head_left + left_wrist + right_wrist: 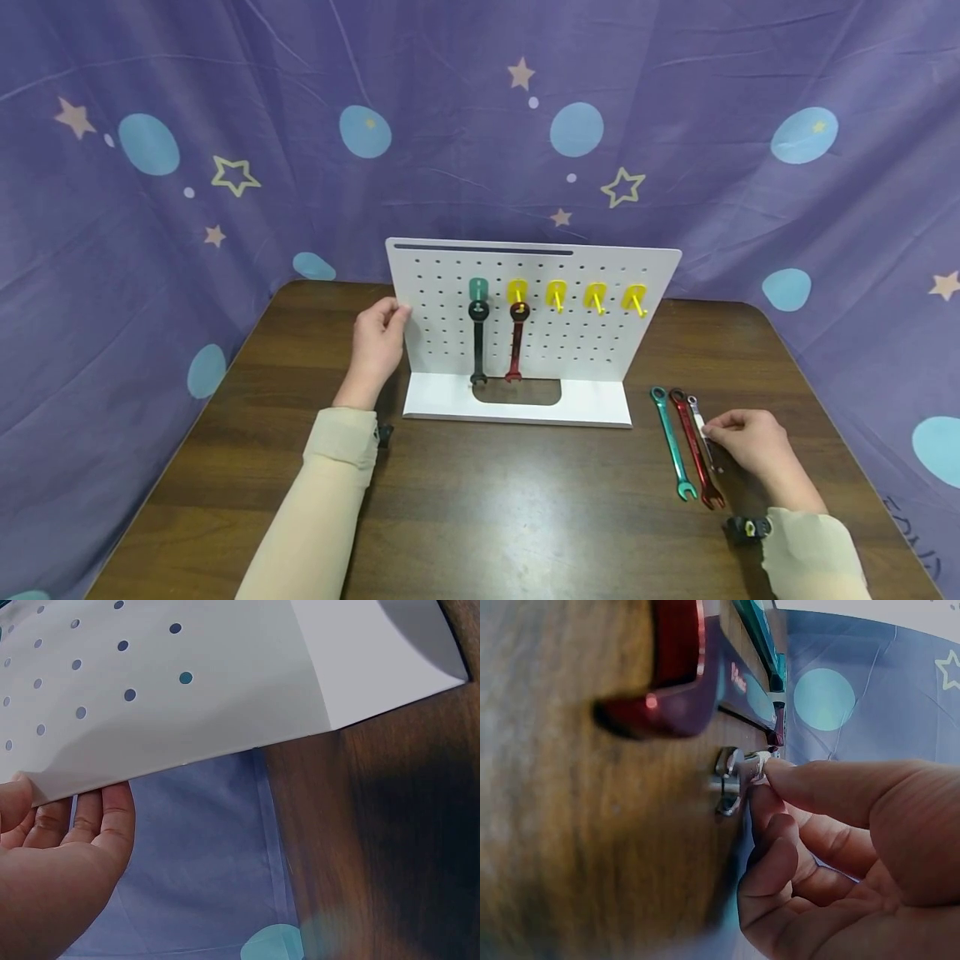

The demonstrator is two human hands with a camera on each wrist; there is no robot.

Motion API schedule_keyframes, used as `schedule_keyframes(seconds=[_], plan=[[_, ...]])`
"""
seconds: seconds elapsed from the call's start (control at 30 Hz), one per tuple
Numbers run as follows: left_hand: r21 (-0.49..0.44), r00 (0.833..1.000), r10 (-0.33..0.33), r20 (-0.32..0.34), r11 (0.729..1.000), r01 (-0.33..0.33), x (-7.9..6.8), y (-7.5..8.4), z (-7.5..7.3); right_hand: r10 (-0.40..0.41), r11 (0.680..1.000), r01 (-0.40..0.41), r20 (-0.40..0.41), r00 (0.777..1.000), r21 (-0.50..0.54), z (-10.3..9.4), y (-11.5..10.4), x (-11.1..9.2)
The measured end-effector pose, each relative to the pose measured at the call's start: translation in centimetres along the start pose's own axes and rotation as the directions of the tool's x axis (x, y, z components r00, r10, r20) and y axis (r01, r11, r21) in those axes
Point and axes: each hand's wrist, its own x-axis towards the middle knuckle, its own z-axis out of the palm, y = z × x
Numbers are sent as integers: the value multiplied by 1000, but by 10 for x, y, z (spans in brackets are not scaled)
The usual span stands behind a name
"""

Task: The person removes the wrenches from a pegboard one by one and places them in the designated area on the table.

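My left hand (377, 342) grips the left edge of a white pegboard (600, 258). In the left wrist view, the thumb lies on its holed face and the fingers wrap behind the edge. Over at the right, my right hand (759, 446) pinches a small silver wrench (696, 412) between thumb and fingers. Its open-jawed end (729, 782) shows close over the table in the right wrist view. Just left of it lie a red wrench (690, 439) and a teal-green wrench (670, 439), roughly side by side.
A black wrench (478, 342) hangs from a green hook (478, 288), and another red wrench (516, 346) from a yellow hook (517, 290). Several more yellow hooks (557, 295) carry nothing. The board stands on a brown wooden table (465, 500) before a purple curtain (465, 75).
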Motion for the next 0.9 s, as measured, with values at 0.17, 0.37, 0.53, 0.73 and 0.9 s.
schedule_keyframes(seconds=[0.17,0.37,0.53,0.73,0.9], plan=[[5,1000,-7,1,1000,6,0,-1,0,12,1000,-12,-24,1000,9,1,-1,-1],[3,1000,-9,2,1000,9,-1,0,-1,0,1000,-2,-96,995,-27,0,-2,-3],[-4,1000,-9,-1,1000,9,-2,0,-1,-15,999,9,-126,992,-42,2,-3,-4],[0,1000,-3,1,1000,3,-1,1,-1,-34,999,28,-164,986,-36,4,-6,-5],[-3,1000,-1,4,1000,1,-1,2,-1,-63,998,62,-189,980,-15,5,-13,-7]])
